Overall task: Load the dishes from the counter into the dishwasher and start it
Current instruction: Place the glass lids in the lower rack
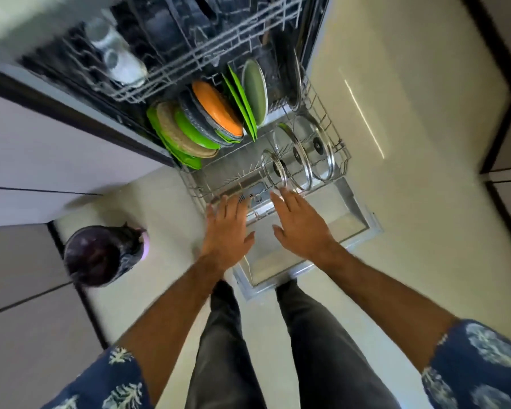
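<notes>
Two hands reaching down toward the front edge of the pulled-out lower rack (341, 160) of the open dishwasher: left hand (226, 228) with fingers straight and slightly apart, tips at or just over the rack's front rim, contact hard to tell through blur; right hand (300, 222) likewise flat, fingers spread, tips just beside the nearest glass lid, gripping nothing. Three glass lids (298, 154) standing upright in a row on the right half of the rack, each with a dark knob. On the left half, plates packed on edge: one orange plate (217, 109), several green plates (194, 132), exact count unclear from overlap, one tan woven mat (177, 128), one grey-green plate (255, 91) farther back. Upper rack (171, 54) pulled partly out above, with two clear glasses (112, 59) lying blurred at its left. Dishwasher door (303, 240) folded flat beneath the hands, over a pale floor (410, 202). One dark lined bin (101, 255) on the floor to the left, well apart from the door. Pale cabinet fronts (42, 149) on the left. Patterned blue sleeves and dark trousers at the bottom of the view.
</notes>
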`<act>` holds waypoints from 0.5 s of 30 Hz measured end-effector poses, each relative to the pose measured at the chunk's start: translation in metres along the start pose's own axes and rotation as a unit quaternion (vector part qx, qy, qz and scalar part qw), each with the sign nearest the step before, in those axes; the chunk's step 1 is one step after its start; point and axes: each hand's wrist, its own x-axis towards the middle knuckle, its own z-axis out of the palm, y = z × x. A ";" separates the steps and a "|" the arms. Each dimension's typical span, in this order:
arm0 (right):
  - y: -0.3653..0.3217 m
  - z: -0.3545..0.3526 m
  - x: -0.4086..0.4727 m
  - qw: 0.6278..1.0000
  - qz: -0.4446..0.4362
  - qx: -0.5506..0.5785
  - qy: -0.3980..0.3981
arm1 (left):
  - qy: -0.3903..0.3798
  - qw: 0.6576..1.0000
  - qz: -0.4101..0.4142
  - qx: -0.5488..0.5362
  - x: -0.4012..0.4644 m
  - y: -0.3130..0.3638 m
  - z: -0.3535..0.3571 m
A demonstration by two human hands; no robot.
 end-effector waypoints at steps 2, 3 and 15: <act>-0.017 -0.019 -0.021 1.000 -0.007 -0.020 -0.008 | 0.017 1.000 -0.016 -0.017 -0.041 0.000 -0.024; -0.028 -0.029 -0.032 0.999 -0.012 -0.027 -0.012 | 0.028 0.999 -0.025 -0.021 -0.061 -0.002 -0.037; -0.280 -0.073 -0.134 0.961 -0.243 -0.128 0.025 | 0.181 0.961 -0.201 -0.053 -0.349 -0.088 -0.073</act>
